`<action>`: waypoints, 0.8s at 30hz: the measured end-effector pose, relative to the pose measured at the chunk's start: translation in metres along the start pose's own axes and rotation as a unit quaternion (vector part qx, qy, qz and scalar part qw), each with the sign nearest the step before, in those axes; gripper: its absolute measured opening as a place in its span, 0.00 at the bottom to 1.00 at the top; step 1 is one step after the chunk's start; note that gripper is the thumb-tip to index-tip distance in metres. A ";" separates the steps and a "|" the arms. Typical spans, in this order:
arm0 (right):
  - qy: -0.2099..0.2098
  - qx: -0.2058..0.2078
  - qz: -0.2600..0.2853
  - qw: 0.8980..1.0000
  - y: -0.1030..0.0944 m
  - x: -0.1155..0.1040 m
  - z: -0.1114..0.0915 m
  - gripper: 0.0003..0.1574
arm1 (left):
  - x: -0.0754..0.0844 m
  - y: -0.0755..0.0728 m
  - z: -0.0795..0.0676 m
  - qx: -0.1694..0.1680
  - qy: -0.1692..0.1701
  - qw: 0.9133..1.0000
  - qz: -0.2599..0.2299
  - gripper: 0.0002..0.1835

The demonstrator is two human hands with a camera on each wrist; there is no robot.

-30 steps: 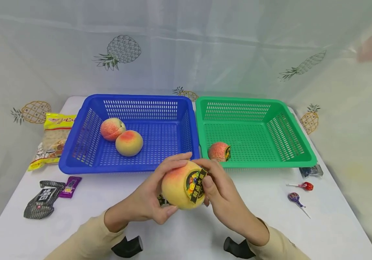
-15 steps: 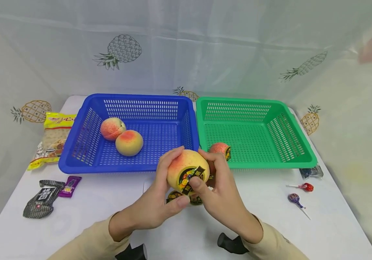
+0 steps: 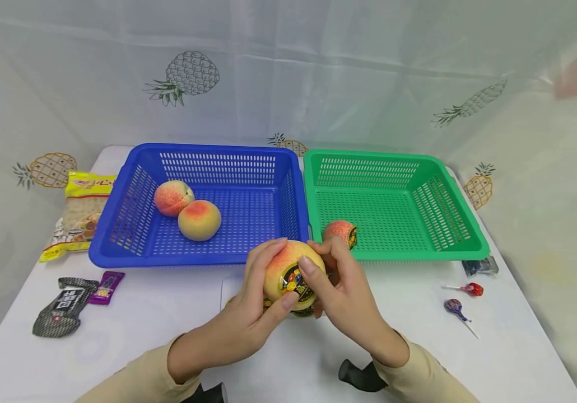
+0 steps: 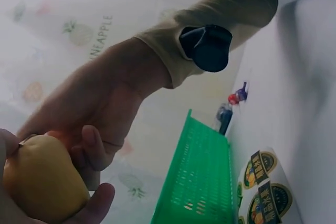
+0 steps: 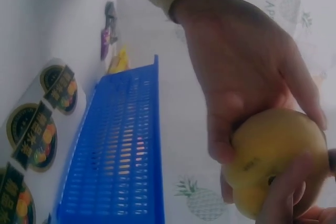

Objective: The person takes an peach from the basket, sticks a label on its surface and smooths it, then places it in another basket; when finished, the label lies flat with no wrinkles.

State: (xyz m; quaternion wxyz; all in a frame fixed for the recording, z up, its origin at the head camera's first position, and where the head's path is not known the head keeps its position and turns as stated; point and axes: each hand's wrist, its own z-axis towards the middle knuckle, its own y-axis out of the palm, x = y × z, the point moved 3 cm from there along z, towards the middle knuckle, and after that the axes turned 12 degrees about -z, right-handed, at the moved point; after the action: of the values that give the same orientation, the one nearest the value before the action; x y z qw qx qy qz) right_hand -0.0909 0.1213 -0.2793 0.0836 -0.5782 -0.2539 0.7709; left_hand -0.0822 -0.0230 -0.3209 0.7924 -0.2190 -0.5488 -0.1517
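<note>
A yellow peach (image 3: 279, 258) with a red blush is held over the table between both hands. My left hand (image 3: 238, 327) grips its left side, thumb in front and fingers over the top. From the right, my right hand (image 3: 351, 305) grips it, with the thumb (image 3: 313, 274) pressing on a round black fruit sticker (image 3: 291, 280). The peach (image 5: 283, 135) shows bare yellow skin in the right wrist view. Below the hands lies a white sheet of the same stickers (image 4: 269, 195), mostly hidden in the head view.
Two peaches (image 3: 199, 221) sit in the blue basket (image 3: 192, 261). The green basket (image 3: 409, 256) beside it has one stickered peach (image 3: 338, 232). Snack packets (image 3: 64, 308) and a yellow bag (image 3: 84, 212) lie left; lollipops (image 3: 472, 289) and a dark packet (image 3: 480, 266) lie right.
Both hands turned the peach, and its sticker swung from the right side to the front. The right thumb moved over the label, whose black band now appears flattened against the skin.
</note>
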 end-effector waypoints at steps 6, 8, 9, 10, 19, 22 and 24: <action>0.049 -0.011 0.026 0.998 -0.003 0.005 0.000 0.04 | 0.002 -0.003 0.000 -0.034 -0.026 0.999 -0.021 0.35; 0.056 -0.013 0.030 0.998 -0.003 0.007 0.001 0.06 | 0.001 -0.005 0.001 -0.043 -0.042 0.998 -0.034 0.36; 0.057 -0.016 0.033 0.998 -0.002 0.008 0.002 0.08 | 0.000 -0.006 0.002 -0.046 -0.050 0.997 -0.041 0.36; 0.059 -0.019 0.039 0.997 -0.002 0.010 0.002 0.09 | -0.001 -0.007 0.003 -0.049 -0.057 0.996 -0.048 0.36; 0.103 -0.073 0.099 0.987 -0.010 0.041 0.003 0.20 | 0.014 -0.017 0.017 -0.100 -0.114 0.983 -0.100 0.45; 0.109 -0.061 0.035 0.992 -0.027 0.053 0.006 0.23 | 0.008 -0.018 0.029 -0.070 -0.113 0.986 -0.100 0.44; 0.097 -0.004 -0.075 0.992 -0.050 0.063 0.010 0.23 | 0.000 -0.021 0.040 -0.037 -0.099 0.992 -0.066 0.43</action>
State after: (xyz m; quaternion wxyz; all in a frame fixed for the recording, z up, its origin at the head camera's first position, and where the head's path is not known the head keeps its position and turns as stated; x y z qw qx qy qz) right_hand -0.1284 0.1876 -0.3063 0.1630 -0.6301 -0.2906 0.7014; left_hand -0.1244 -0.0206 -0.3050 0.7138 -0.2254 -0.6316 -0.2017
